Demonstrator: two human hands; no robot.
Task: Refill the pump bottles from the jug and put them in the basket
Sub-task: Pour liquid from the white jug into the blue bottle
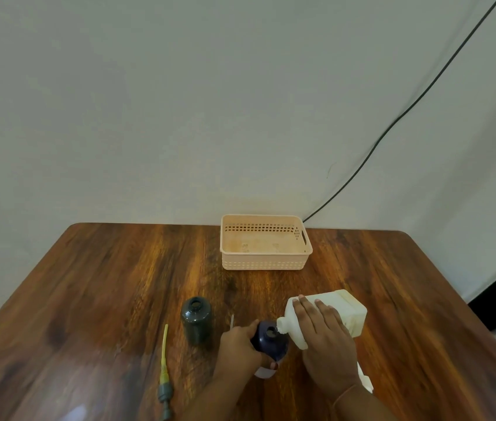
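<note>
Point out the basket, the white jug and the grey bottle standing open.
basket (266, 264): head view, near wall.
white jug (348, 308): head view, upper body.
grey bottle (196, 322): head view, shoulder below its open neck.

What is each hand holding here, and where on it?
The left hand wraps the side of the dark blue bottle. The right hand lies over the white jug, gripping its upper body near the neck, tilted to the bottle's mouth.

Glossy wood table (119, 284), perforated plastic basket (266, 264)
</note>
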